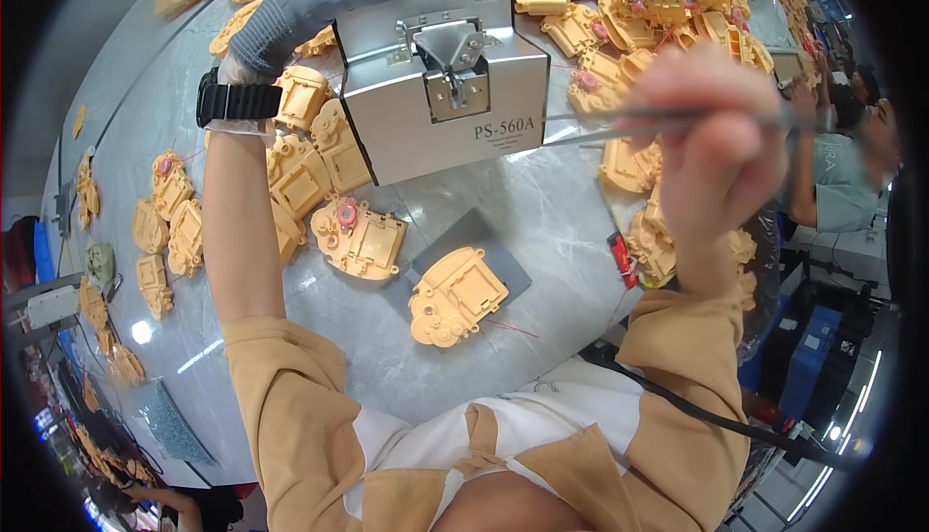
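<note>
In my head view, the gloved left hand (pixel 324 0) lies over the upper left corner of the silver machine (pixel 445 135), its fingers laid across the edge; I can't tell whether they clasp it. The machine sits on the grey table (pixel 387 377), with its metal mechanism (pixel 455 68) to the right of and below those fingers. On the other side, I see the bare right hand (pixel 721 135), blurred, fingers pinched around tweezers (pixel 639 122). The tips point left toward the machine's right edge; I can't tell whether they touch. Nearer the body, well apart from both hands, a yellow casing (pixel 453 300) rests on a dark mat (pixel 474 229).
</note>
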`<state>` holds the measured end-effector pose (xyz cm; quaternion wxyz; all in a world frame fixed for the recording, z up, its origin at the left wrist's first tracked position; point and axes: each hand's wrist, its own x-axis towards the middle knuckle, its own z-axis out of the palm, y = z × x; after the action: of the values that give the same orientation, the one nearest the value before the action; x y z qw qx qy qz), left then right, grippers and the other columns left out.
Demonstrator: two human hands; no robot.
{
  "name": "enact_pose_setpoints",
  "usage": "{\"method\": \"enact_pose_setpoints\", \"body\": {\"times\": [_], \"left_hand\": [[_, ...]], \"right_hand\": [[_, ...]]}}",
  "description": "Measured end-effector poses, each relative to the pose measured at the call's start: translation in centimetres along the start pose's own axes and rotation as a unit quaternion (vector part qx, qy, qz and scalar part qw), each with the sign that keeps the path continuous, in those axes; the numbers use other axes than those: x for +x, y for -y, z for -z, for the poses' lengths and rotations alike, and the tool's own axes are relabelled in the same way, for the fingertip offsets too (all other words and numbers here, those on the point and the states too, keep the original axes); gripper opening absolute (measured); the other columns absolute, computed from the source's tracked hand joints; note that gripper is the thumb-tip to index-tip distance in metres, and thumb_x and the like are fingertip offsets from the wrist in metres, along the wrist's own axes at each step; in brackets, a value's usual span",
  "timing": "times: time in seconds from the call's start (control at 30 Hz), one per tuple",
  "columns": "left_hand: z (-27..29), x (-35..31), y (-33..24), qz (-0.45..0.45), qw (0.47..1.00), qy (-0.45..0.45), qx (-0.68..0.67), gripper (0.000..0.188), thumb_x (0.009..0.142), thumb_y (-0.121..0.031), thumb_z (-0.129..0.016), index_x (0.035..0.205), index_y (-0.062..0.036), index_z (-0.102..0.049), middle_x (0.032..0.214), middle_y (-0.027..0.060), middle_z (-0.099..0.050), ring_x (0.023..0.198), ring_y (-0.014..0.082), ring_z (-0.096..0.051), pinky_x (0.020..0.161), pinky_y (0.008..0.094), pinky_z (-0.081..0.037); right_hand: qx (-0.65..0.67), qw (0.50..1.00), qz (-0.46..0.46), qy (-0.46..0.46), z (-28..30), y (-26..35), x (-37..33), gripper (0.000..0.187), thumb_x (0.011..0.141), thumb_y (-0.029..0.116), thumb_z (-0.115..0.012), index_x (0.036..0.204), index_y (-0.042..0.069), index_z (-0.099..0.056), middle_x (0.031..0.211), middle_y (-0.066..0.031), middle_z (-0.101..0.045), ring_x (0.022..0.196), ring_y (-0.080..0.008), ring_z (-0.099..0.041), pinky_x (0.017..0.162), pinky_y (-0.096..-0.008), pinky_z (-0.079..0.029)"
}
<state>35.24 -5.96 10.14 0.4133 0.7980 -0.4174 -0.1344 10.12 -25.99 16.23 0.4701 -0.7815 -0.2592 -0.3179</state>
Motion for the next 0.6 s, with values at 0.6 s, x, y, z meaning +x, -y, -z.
{"method": "enact_pose_setpoints", "body": {"times": [0.6], "left_hand": [[-0.3, 0.0, -0.9, 0.005, 1.000, 0.005, -0.001, 0.033, 0.081, -0.028, -0.060, 0.097, 0.0005, -0.062, 0.084, 0.0003, -0.058, 0.078, 0.0080, -0.052, 0.073, 0.0227, -0.043]], "right_hand": [[-0.200, 0.961, 0.191, -0.002, -4.4, -1.2, -1.8, 0.021, 0.070, 0.013, -0.072, 0.081, 0.000, -0.060, 0.062, -0.0057, -0.055, 0.049, -0.0156, -0.055, 0.042, -0.0251, -0.045]]}}
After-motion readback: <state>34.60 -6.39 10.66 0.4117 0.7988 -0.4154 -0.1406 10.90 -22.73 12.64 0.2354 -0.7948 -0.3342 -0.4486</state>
